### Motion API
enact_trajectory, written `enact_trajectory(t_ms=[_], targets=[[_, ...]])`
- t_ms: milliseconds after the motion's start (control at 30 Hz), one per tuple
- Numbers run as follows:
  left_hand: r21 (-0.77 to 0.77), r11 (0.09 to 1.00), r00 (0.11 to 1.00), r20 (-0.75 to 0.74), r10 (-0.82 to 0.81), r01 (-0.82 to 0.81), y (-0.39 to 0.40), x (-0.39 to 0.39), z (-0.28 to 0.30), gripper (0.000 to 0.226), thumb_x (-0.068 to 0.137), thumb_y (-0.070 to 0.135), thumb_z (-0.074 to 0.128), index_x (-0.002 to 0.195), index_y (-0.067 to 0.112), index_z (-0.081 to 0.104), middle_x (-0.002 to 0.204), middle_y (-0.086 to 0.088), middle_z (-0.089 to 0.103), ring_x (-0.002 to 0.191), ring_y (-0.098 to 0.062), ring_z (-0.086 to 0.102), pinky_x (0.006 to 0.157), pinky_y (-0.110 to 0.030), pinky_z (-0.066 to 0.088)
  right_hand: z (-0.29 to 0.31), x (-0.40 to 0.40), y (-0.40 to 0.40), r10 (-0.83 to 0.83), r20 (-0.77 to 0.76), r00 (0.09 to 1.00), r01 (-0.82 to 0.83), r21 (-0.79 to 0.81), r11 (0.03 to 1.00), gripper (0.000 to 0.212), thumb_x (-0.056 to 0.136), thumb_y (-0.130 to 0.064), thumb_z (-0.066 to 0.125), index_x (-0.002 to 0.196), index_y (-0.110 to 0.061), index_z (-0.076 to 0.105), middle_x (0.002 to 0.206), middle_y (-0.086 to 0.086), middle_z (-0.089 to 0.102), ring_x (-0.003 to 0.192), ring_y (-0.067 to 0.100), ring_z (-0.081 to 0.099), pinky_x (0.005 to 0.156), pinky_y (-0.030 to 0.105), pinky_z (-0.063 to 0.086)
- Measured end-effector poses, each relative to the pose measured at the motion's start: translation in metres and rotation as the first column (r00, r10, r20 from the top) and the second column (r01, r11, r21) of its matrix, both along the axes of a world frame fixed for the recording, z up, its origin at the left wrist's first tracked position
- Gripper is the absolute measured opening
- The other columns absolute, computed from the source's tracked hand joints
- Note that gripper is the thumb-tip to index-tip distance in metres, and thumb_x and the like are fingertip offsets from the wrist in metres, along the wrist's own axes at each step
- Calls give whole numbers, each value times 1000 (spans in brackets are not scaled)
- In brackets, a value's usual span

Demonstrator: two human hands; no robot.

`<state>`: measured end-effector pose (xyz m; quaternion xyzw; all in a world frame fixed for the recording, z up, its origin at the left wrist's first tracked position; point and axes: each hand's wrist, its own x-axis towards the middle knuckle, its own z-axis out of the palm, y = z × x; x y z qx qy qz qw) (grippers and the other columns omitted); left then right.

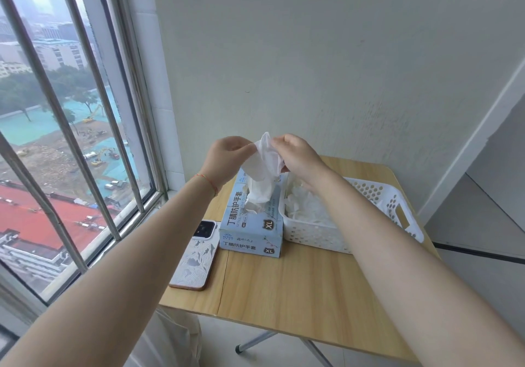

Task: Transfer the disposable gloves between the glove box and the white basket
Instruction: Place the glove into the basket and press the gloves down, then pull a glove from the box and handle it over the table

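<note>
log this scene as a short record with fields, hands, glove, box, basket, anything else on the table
left hand: pinches the glove's upper edge
right hand: pinches the same glove
glove: white, held above the box, lower end at the box opening
glove box: light blue, marked XL, opening up
white basket: right of the box, loose gloves inside
phone: face down, left of the box
table: light wood

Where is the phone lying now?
In the head view the phone lies face down on the left part of the wooden table, just left of the glove box, near the window.
</note>
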<state>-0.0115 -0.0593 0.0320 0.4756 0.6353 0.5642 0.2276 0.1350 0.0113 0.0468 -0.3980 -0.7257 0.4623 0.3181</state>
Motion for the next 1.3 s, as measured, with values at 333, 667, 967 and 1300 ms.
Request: enact_trajectory(t_ms=[333, 667, 967, 1300], targets=[[-103, 991, 983, -167, 71, -89, -3, -7, -7, 16, 88, 12, 61, 89, 19, 75, 83, 10, 68, 73, -5, 59, 64, -19, 45, 1, 1, -1, -143, 121, 982, 118, 192, 974, 14, 83, -8, 48, 85, -9, 62, 75, 2, 61, 61, 16, 55, 61, 28, 47], [-164, 980, 929, -334, -161, 111, -7, 3, -10, 26, 83, 12, 70, 66, 5, 51, 65, -3, 43, 56, -11, 36, 51, -21, 29, 1, -9, -15, -7, 210, 978, -20, 126, 992, 8, 87, -24, 51, 89, -18, 46, 84, -4, 47, 73, 13, 43, 62, 29, 35], [86, 995, 992, -105, 65, -56, -11, -9, 16, 17, 85, 24, 75, 84, 7, 70, 75, -3, 62, 66, -14, 52, 62, -26, 42, 22, 1, -8, -230, -77, 970, 242, 318, 917, 28, 95, -29, 53, 79, -6, 55, 70, -4, 48, 66, 14, 43, 59, 29, 34], [-3, 996, 974, 210, -89, 92, -21, -9, 26, 11, 92, 18, 68, 87, 9, 68, 73, -8, 56, 43, -6, 50, 61, -23, 57, 29, 8, -14, -353, -164, 921, 377, 145, 915, 34, 89, -15, 47, 64, -20, 25, 61, -4, 25, 59, 15, 23, 52, 31, 18]])
